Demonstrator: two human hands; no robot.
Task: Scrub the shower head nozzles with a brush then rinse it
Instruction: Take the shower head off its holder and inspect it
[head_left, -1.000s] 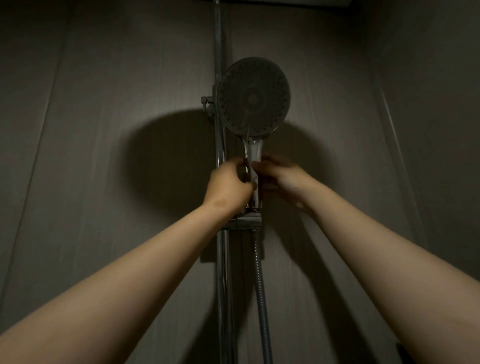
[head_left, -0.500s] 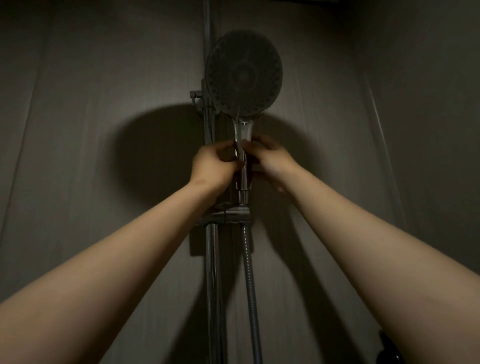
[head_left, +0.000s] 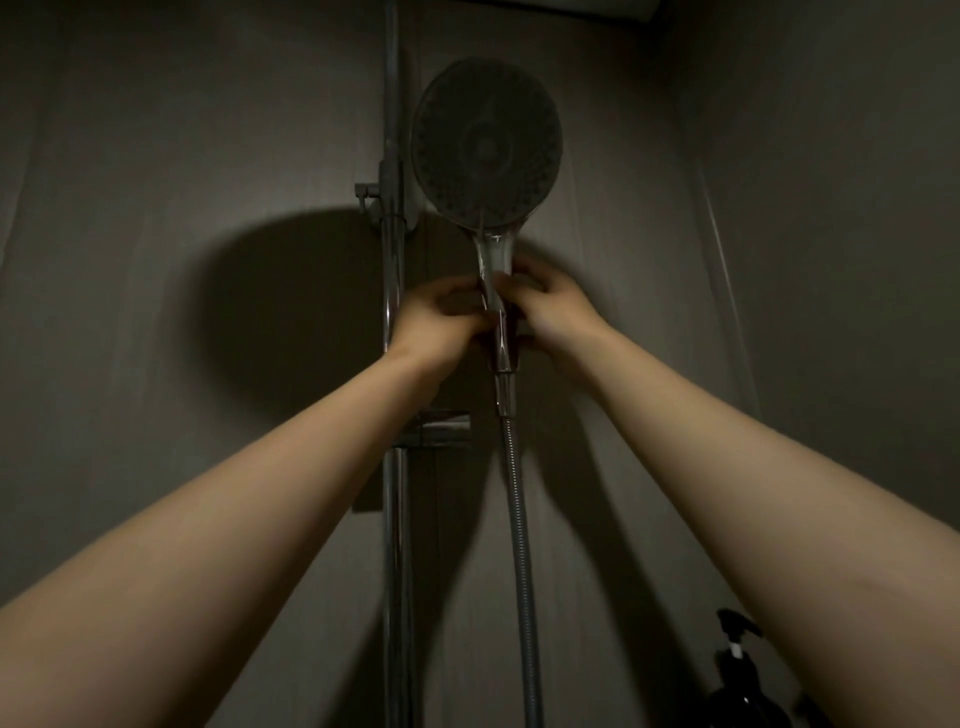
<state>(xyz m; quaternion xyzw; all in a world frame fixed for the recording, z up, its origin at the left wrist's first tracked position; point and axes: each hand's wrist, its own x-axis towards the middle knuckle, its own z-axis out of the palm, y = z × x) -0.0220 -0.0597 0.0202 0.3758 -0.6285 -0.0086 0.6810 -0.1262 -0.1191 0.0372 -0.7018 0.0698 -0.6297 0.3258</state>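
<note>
Rail (head_left: 393, 130) beside shower head (head_left: 485, 145); pump bottle (head_left: 742, 691) low right.

Left grip (head_left: 435, 318), right grip (head_left: 555, 307): both curled.

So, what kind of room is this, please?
Most likely a shower stall in a bathroom: a round shower head with a metal hose, a vertical slide rail beside it, and a dark pump bottle low on the right.

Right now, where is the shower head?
The shower head is upper centre in the head view, just right of the vertical rail; the left hand and right hand grip its handle just below it.
</note>
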